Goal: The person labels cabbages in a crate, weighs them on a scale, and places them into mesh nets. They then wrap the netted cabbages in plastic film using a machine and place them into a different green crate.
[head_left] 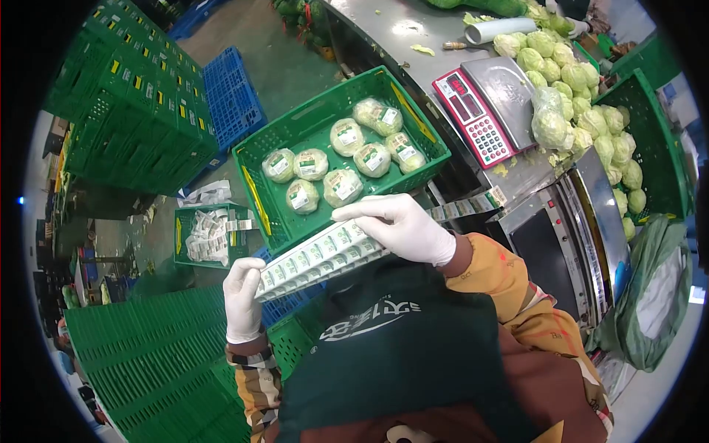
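A folded strip of labels (317,258), white with small green prints in rows, stretches between my two hands in front of my dark apron. My left hand (244,299), in a white glove, is closed on its left end. At the other end, my right hand (402,227), also gloved, pinches the strip between thumb and fingers. Just beyond the strip stands a green crate (251,148) holding several wrapped, labelled cabbages (342,187). Another printed label strip (473,207) trails from beside the machine (554,244) near my right wrist.
A red-framed scale (473,118) stands on the metal counter (399,33), beside a heap of cabbages (576,81). A small crate (179,236) of crumpled paper strips sits at left. Stacked green crates (140,111) and blue pallets (233,88) stand behind. Another person's gloved hand (578,28) shows at top right.
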Demonstrator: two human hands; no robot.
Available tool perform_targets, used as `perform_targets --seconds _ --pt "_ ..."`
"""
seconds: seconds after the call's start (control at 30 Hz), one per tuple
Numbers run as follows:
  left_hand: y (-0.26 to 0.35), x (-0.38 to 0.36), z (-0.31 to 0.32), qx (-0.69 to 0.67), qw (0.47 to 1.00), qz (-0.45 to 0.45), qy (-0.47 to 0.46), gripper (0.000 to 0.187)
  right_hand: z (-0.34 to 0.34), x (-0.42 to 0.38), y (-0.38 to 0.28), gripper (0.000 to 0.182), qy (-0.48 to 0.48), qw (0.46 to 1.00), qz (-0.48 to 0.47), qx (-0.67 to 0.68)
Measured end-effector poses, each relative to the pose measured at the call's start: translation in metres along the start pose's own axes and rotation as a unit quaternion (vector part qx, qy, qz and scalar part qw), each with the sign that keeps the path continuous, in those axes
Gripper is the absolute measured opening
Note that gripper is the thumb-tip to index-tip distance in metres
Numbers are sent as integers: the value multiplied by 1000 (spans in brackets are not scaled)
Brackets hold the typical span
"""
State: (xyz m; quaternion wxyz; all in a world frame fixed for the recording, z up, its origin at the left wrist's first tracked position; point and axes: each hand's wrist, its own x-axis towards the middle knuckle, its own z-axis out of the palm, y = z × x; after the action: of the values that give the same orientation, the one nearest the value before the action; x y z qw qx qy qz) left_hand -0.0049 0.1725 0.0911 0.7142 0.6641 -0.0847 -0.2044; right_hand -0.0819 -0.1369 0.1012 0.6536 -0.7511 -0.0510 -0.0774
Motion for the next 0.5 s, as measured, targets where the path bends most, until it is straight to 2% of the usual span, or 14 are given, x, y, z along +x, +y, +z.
perform_targets --seconds 0.1,0.17,0.2,0.27,0.37,0.43,0.5 --pt "8 -10 2 -52 997 -64 -8 12 -8 -6 -3 23 -16 999 40 21" --pt "-1 -12 -10 -41 998 -44 -7 11 -12 -7 -14 23 -38 995 84 41" --pt "-3 -13 -13 -30 999 -23 -9 10 -12 -9 -13 23 -39 995 86 43" --pt "0 -17 -12 -33 999 -36 -17 12 -11 -13 -8 24 -67 995 65 -16" --pt "5 -24 0 -20 997 -74 9 19 -8 -17 4 22 -48 998 23 -25" --pt "5 -27 6 72 997 -32 -8 28 -9 -19 6 21 -40 999 -5 -27" --pt "6 -26 16 99 994 -30 16 30 -11 -21 3 16 -13 998 67 -3"
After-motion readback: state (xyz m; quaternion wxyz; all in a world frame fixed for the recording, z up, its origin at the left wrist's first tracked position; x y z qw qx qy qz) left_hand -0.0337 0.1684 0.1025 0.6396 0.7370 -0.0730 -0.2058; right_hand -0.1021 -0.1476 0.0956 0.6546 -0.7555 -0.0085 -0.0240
